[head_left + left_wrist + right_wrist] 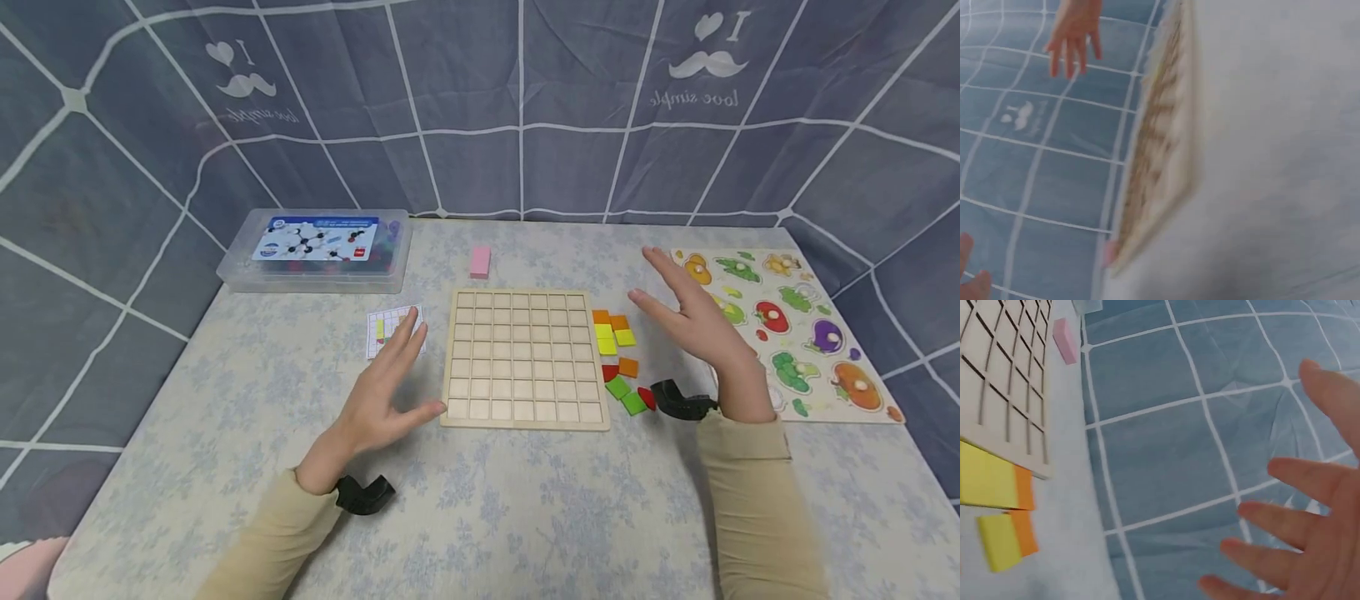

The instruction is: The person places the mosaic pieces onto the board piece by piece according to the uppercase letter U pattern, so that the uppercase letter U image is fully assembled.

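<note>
A wooden grid board [525,360] with bare square cells lies on the table between the two hands. My left hand [378,400] is held above the table at the board's left side, fingers extended and thumb tip by its lower left corner. Near its fingertips lies a small printed pattern card [372,337], partly covered by the hand. My right hand [697,321] hovers at the right with fingers straight, holding nothing. Between it and the board lie several coloured tiles: yellow [999,542], orange [628,367], green [633,403] and red [647,398].
A clear plastic case [318,275] with a molecule label stands at the back left. A pink block [480,262] lies behind the board. On the right, partly behind the right hand, is a vegetable puzzle board [821,333]. A grid-patterned curtain [480,100] hangs around the table.
</note>
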{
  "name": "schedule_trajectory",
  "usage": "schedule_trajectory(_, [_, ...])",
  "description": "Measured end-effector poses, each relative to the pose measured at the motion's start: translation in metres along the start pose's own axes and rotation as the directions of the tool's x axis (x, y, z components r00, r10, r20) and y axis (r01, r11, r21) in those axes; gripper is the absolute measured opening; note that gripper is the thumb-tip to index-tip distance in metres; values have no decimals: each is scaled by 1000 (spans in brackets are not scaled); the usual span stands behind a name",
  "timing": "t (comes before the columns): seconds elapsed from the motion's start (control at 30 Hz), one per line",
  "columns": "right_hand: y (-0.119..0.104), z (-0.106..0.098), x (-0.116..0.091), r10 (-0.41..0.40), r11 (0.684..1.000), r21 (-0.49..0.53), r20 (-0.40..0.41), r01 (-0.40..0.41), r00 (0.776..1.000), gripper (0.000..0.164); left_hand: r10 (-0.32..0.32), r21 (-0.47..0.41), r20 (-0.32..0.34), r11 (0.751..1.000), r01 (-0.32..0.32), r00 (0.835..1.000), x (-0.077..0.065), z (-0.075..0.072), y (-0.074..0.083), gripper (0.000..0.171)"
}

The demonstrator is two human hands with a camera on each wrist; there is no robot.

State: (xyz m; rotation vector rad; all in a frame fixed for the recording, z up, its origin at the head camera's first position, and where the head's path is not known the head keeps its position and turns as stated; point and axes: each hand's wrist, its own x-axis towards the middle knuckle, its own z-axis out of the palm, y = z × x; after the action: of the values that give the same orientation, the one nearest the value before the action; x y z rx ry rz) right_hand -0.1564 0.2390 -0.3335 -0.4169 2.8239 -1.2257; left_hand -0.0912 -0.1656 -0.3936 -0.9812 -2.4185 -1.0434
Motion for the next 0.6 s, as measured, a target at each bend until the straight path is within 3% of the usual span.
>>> schedule_trajectory(0.17, [10, 4, 5, 20, 995, 95, -80, -12, 997, 60, -68, -98, -2, 993, 68, 998, -14, 18, -9, 83])
schedule_trajectory(0.33, [22, 7, 8, 50, 986, 162, -143, -26, 988, 51, -118, -131, 67, 983, 126, 991, -22, 29, -13, 84])
schedule_trajectory(0.47, [31, 11, 9, 59, 979, 200, -153, -27, 987, 48, -199, -100, 153, 971, 215, 968, -23, 31, -15, 87])
schedule_trajectory(0.57, [75, 22, 21, 34, 966, 257, -168, 11, 985, 45, -254, -67, 219, 959, 275, 942, -25, 32, -17, 91])
schedule_trajectory(0.6, [77, 24, 22, 37, 963, 269, -168, 10, 985, 45, -264, -56, 238, 957, 285, 935, -25, 32, -18, 91])
